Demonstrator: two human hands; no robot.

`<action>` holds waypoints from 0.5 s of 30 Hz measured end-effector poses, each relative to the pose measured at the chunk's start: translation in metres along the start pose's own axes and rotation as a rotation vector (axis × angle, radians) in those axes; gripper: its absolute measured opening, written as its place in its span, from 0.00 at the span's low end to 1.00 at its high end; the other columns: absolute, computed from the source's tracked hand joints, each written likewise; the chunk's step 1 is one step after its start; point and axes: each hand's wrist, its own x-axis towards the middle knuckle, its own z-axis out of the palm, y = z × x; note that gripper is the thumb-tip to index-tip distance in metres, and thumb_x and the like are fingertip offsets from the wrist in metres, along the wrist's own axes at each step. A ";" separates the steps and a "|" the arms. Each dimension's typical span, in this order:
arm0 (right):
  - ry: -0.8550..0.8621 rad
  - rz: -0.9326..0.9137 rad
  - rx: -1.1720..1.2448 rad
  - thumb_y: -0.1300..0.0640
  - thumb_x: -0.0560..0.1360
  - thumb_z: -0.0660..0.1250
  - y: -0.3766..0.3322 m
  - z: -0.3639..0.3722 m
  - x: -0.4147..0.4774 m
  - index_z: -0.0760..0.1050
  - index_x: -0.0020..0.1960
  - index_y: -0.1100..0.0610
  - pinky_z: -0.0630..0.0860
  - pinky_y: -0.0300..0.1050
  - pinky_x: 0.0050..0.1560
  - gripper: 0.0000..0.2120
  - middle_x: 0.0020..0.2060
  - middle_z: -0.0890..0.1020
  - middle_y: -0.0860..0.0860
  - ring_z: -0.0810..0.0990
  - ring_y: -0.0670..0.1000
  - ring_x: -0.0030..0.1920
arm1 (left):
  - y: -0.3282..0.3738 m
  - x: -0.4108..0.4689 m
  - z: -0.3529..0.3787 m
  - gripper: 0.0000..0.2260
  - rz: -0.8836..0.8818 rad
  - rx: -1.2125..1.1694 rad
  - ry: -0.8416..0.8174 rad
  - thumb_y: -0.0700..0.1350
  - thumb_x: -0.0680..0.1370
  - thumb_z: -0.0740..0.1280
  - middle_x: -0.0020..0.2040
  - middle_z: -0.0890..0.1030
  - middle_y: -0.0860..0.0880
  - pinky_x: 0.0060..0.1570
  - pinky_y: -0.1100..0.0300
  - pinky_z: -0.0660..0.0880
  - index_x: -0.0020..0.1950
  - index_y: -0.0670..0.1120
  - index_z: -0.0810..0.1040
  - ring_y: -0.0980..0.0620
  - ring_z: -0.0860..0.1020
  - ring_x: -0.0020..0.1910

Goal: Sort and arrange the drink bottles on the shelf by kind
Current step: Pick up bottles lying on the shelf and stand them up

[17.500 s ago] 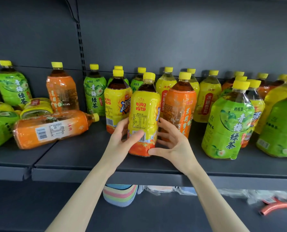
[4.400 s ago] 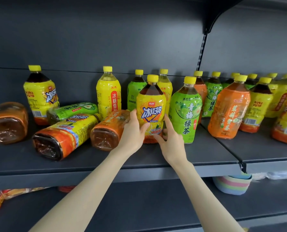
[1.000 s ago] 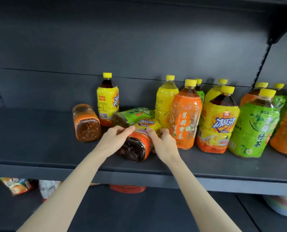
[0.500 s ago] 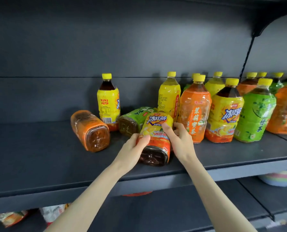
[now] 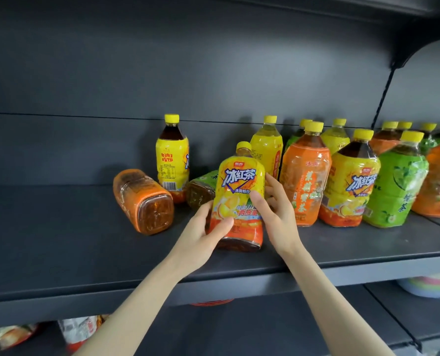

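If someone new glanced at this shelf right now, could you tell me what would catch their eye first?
First, the yellow iced-tea bottle, gripped by the left hand and right hand at the middle of the shelf. Next, the orange bottle lying on its side to its left, base toward the camera. On the right stands a row of upright bottles, orange, yellow and green.
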 end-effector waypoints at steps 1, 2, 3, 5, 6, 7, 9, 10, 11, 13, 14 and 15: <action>-0.026 -0.012 0.004 0.44 0.71 0.68 -0.001 0.004 0.001 0.65 0.68 0.41 0.80 0.37 0.46 0.27 0.55 0.79 0.40 0.80 0.40 0.54 | 0.000 -0.002 -0.004 0.22 0.014 0.023 0.022 0.56 0.71 0.66 0.55 0.78 0.62 0.43 0.75 0.73 0.63 0.57 0.68 0.69 0.77 0.52; -0.053 -0.027 0.005 0.44 0.71 0.68 -0.003 0.008 0.002 0.64 0.70 0.42 0.79 0.35 0.45 0.28 0.57 0.79 0.40 0.79 0.38 0.55 | -0.001 -0.004 -0.009 0.24 0.029 0.050 0.048 0.56 0.70 0.66 0.55 0.77 0.62 0.44 0.75 0.73 0.65 0.56 0.67 0.69 0.76 0.53; -0.079 -0.046 0.001 0.45 0.72 0.68 -0.004 0.012 0.003 0.63 0.71 0.43 0.78 0.34 0.45 0.30 0.59 0.78 0.41 0.79 0.38 0.55 | -0.002 -0.006 -0.015 0.26 0.041 0.080 0.074 0.56 0.69 0.67 0.56 0.77 0.62 0.46 0.74 0.73 0.66 0.55 0.66 0.69 0.76 0.54; -0.137 -0.093 -0.025 0.49 0.73 0.69 -0.007 0.021 0.005 0.62 0.72 0.43 0.78 0.33 0.47 0.30 0.61 0.77 0.40 0.78 0.37 0.57 | -0.005 -0.010 -0.028 0.28 0.055 0.154 0.116 0.56 0.69 0.69 0.59 0.76 0.62 0.51 0.70 0.75 0.67 0.55 0.65 0.67 0.75 0.57; -0.171 -0.114 -0.042 0.51 0.74 0.70 -0.008 0.026 0.007 0.61 0.72 0.42 0.78 0.34 0.49 0.30 0.62 0.76 0.40 0.77 0.37 0.59 | -0.006 -0.012 -0.034 0.29 0.058 0.194 0.133 0.55 0.69 0.70 0.60 0.75 0.61 0.54 0.68 0.75 0.68 0.55 0.64 0.66 0.75 0.58; -0.206 -0.128 -0.061 0.53 0.75 0.70 -0.009 0.031 0.008 0.60 0.72 0.41 0.77 0.34 0.52 0.30 0.62 0.76 0.38 0.76 0.37 0.60 | -0.008 -0.013 -0.040 0.29 0.061 0.232 0.153 0.52 0.70 0.71 0.62 0.74 0.61 0.56 0.66 0.74 0.68 0.54 0.64 0.64 0.75 0.60; -0.260 -0.150 -0.095 0.56 0.75 0.71 -0.009 0.041 0.008 0.58 0.72 0.41 0.76 0.31 0.53 0.33 0.61 0.74 0.32 0.74 0.35 0.62 | -0.011 -0.015 -0.051 0.30 0.069 0.325 0.199 0.45 0.72 0.72 0.65 0.73 0.58 0.60 0.62 0.73 0.70 0.51 0.62 0.61 0.74 0.62; -0.276 -0.162 -0.101 0.56 0.75 0.71 -0.008 0.046 0.008 0.58 0.73 0.42 0.75 0.30 0.53 0.33 0.60 0.74 0.29 0.74 0.35 0.62 | -0.013 -0.015 -0.056 0.30 0.069 0.371 0.220 0.43 0.72 0.73 0.65 0.72 0.57 0.61 0.61 0.73 0.70 0.51 0.62 0.60 0.73 0.63; -0.285 -0.170 -0.100 0.56 0.74 0.71 -0.007 0.051 0.009 0.57 0.73 0.43 0.75 0.28 0.51 0.34 0.59 0.73 0.26 0.74 0.34 0.61 | -0.014 -0.016 -0.061 0.31 0.069 0.399 0.238 0.42 0.72 0.73 0.65 0.72 0.58 0.61 0.64 0.72 0.71 0.51 0.62 0.61 0.73 0.62; -0.298 -0.177 -0.095 0.57 0.74 0.71 -0.006 0.059 0.011 0.57 0.72 0.42 0.74 0.27 0.49 0.34 0.57 0.72 0.23 0.74 0.32 0.60 | -0.016 -0.016 -0.069 0.31 0.072 0.427 0.272 0.41 0.73 0.72 0.63 0.72 0.60 0.56 0.73 0.70 0.71 0.51 0.62 0.65 0.72 0.60; -0.309 -0.177 -0.096 0.58 0.74 0.71 -0.007 0.064 0.013 0.57 0.72 0.41 0.75 0.27 0.48 0.34 0.57 0.72 0.23 0.74 0.32 0.60 | -0.017 -0.016 -0.073 0.30 0.071 0.442 0.295 0.41 0.73 0.72 0.62 0.72 0.60 0.54 0.77 0.69 0.71 0.51 0.63 0.66 0.72 0.59; -0.320 -0.171 -0.100 0.58 0.74 0.71 -0.007 0.069 0.016 0.57 0.72 0.41 0.75 0.28 0.49 0.34 0.56 0.72 0.23 0.73 0.31 0.60 | -0.017 -0.015 -0.078 0.29 0.067 0.453 0.320 0.40 0.74 0.71 0.62 0.72 0.59 0.52 0.78 0.68 0.71 0.50 0.63 0.65 0.72 0.59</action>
